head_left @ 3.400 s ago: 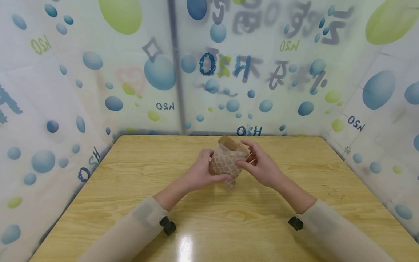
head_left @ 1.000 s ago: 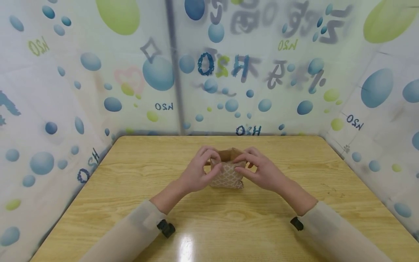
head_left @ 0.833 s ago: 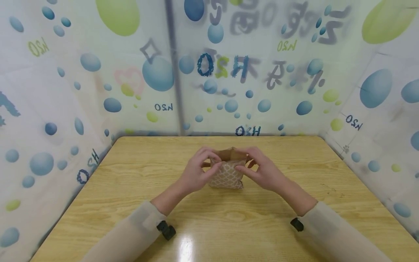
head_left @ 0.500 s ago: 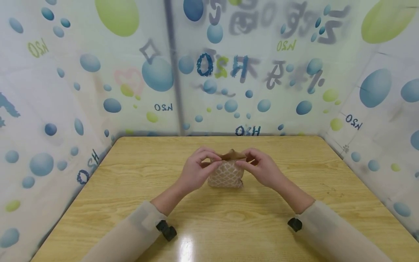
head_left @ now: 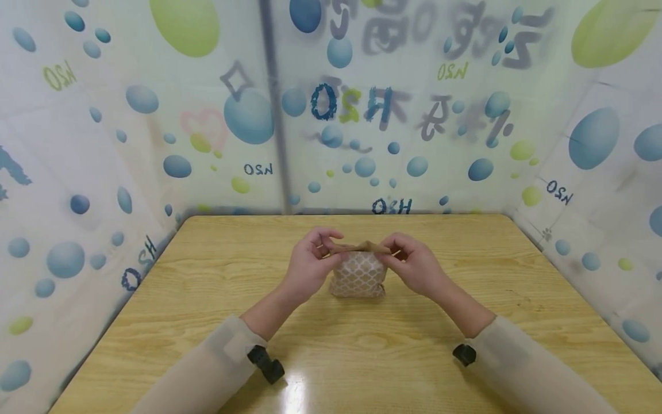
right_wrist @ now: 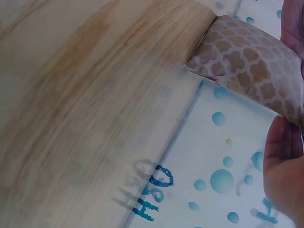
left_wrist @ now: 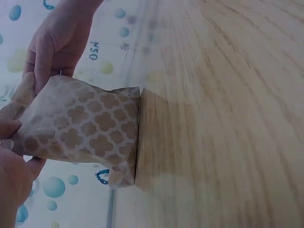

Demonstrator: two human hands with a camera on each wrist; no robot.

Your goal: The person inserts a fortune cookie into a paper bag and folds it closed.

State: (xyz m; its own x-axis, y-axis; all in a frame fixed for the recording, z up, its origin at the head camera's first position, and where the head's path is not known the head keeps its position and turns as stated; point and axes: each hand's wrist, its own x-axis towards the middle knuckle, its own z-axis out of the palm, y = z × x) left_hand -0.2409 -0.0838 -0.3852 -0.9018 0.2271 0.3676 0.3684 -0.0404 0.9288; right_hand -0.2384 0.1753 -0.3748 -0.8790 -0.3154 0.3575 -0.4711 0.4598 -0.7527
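Observation:
A small brown paper bag (head_left: pixel 358 275) with a white lattice print stands upright on the wooden table, its mouth pressed flat along the top edge. At the bag's left top corner, my left hand (head_left: pixel 308 263) pinches the paper between thumb and fingers, with the index finger raised a little above the edge. My right hand (head_left: pixel 416 268) pinches the opposite top corner. From the side, the left wrist view shows the bag (left_wrist: pixel 97 128) bulging in the middle, its base on the table. What the bag holds, if anything, is hidden.
The wooden table (head_left: pixel 207 287) reaches back to a white curtain (head_left: pixel 222 184) printed with blue and green dots and lettering. Similar sheets hang at both sides. Black wrist straps (head_left: pixel 266 363) show near both sleeves.
Earlier the bag was tilted in both hands with its mouth gaping. It then stood on the table, and its mouth has been pressed flat. My left index finger has lifted slightly.

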